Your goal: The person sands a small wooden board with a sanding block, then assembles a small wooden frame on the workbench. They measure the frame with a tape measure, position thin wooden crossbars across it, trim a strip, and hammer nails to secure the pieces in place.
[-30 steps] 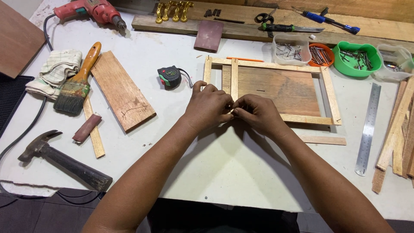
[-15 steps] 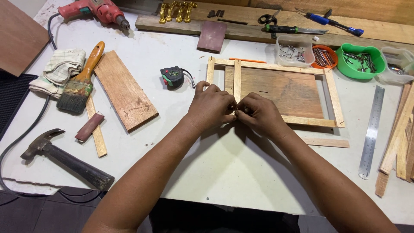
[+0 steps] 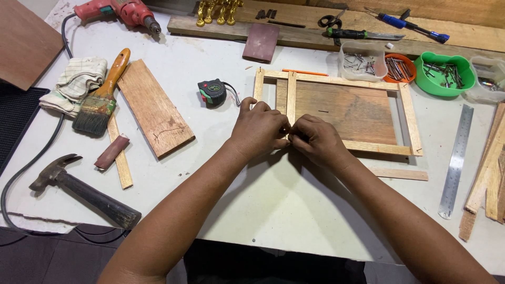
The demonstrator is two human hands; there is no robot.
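A frame of thin pale wooden strips (image 3: 405, 113) lies on the white table around a brown board (image 3: 347, 110). An upright inner strip (image 3: 291, 94) stands in the frame near its left side. My left hand (image 3: 258, 129) and my right hand (image 3: 315, 139) meet at the near end of that strip, fingertips pinched together on it where it joins the frame's near rail. The fingers hide the joint itself. A loose short strip (image 3: 400, 173) lies just below the frame, to the right of my right hand.
Left of the frame lie a tape measure (image 3: 212, 92), a plank (image 3: 155, 108), a paintbrush (image 3: 102, 100), a cloth (image 3: 76, 81) and a hammer (image 3: 89, 194). A red drill (image 3: 118, 9) rests far left. Nail containers (image 3: 444, 73) stand behind the frame; a steel ruler (image 3: 456, 158) lies right.
Both hands stay pinched at the same spot on the strip's near end. The view has shifted slightly; nothing else has moved.
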